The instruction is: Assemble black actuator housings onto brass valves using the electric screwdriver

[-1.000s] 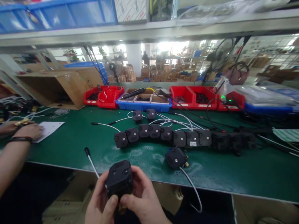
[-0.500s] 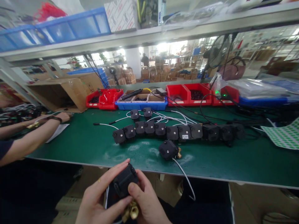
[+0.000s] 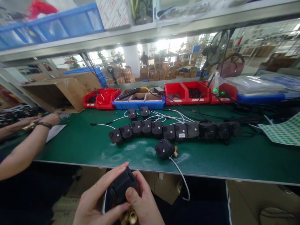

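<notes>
Between my two hands, in front of the table edge, is a black motorized valve (image 3: 123, 185) with a brass fitting (image 3: 131, 216) at its lower end. My left hand (image 3: 92, 200) wraps its left side, fingers along the top and thumb below. My right hand (image 3: 146, 198) grips the right side, with the thumb pressed on the front face. Beyond them on the table lies another black valve (image 3: 164, 149) of the same kind, its white cable (image 3: 181, 175) hanging over the edge. A curved row of several similar black units (image 3: 146, 127) sits behind it.
Red bins (image 3: 174, 97) and a blue divided tray (image 3: 138, 105) line the back. A cardboard box (image 3: 76, 97) stands back left, near a co-worker's arm (image 3: 30, 147). A green-dotted sheet (image 3: 281, 129) lies at right. Above runs a shelf (image 3: 140, 32) holding blue bins.
The whole view has shifted slightly, with the table things now a little further left. Both my hands keep their grip on the valve. The co-worker's arm at the left has moved back a little.
</notes>
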### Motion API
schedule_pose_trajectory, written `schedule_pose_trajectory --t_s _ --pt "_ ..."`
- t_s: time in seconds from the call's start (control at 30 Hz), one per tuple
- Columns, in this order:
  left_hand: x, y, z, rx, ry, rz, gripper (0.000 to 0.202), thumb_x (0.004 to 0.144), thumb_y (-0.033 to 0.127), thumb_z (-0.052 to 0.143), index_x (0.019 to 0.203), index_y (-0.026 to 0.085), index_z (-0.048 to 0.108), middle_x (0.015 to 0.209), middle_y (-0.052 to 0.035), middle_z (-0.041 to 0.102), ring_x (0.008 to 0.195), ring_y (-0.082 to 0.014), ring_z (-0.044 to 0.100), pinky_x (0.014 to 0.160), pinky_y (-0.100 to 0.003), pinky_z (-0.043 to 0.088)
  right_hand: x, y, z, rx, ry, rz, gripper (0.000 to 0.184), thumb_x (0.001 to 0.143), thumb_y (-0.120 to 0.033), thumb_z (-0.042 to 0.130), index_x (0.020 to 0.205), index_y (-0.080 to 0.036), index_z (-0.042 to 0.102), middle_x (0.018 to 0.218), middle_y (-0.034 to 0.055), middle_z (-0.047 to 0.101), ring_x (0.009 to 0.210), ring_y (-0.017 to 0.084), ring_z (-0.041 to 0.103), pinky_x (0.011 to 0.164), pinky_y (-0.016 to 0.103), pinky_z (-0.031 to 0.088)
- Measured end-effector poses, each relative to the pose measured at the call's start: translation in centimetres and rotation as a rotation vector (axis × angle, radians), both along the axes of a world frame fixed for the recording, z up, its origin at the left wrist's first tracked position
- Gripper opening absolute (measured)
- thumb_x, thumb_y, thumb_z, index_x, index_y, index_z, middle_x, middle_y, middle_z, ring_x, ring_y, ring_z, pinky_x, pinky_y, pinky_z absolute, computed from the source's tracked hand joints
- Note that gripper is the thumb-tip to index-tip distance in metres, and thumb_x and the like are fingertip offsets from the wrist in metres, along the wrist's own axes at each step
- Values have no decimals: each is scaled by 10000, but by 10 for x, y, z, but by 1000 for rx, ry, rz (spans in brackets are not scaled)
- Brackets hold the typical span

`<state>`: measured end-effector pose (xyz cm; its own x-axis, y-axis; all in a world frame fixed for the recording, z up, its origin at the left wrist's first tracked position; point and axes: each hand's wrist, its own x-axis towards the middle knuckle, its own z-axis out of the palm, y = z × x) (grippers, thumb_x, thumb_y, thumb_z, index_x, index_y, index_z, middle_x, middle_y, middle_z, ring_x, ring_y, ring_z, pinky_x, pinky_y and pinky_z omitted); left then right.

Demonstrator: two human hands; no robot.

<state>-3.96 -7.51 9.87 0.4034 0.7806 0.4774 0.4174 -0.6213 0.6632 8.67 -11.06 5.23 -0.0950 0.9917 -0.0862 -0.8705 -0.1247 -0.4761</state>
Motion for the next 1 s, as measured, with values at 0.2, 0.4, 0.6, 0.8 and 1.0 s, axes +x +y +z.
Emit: schedule_pose_trajectory --t_s 0.2,0.4,0.6,0.8,1.0 --pt "0 -8 -13 -236 -341 57 423 773 596 778 1087 313 765 1286 -96 728 1213 -343 665 939 -426 599 2 5 -3 77 -252 -99 593 591 -365 925 1016 -210 542 968 16 673 855 158 628 760 252 483" --pt "-9 -15 -22 -285 -146 144 541 814 394 798 1330 317 657 1403 -70 658 1276 -302 625 1054 -393 525 0 10 -19 277 -903 -576 614 567 -162 886 1105 -273 613 1077 14 583 983 202 603 851 297 506" --pt "-7 -18 -22 -101 134 276 516 875 387 725 1378 368 610 1362 9 688 1175 -232 694 1037 -315 537 -4 3 -27 459 -1124 -747 669 735 -139 734 1344 -290 503 1155 78 595 1031 240 636 910 358 550" --pt "-9 -16 -17 -30 151 222 492 870 330 727 1352 358 633 1303 14 721 1112 -235 724 1000 -304 573 -4 3 -30 514 -1169 -767 690 788 -194 748 1417 -292 482 1143 107 619 1015 253 650 855 349 575" --pt "-6 -11 -14 20 142 199 475 856 426 745 1310 301 679 1236 -62 749 1090 -260 728 966 -325 593 -6 3 -33 347 -984 -632 518 688 -238 823 1181 -259 665 1077 91 641 961 255 646 852 355 549"
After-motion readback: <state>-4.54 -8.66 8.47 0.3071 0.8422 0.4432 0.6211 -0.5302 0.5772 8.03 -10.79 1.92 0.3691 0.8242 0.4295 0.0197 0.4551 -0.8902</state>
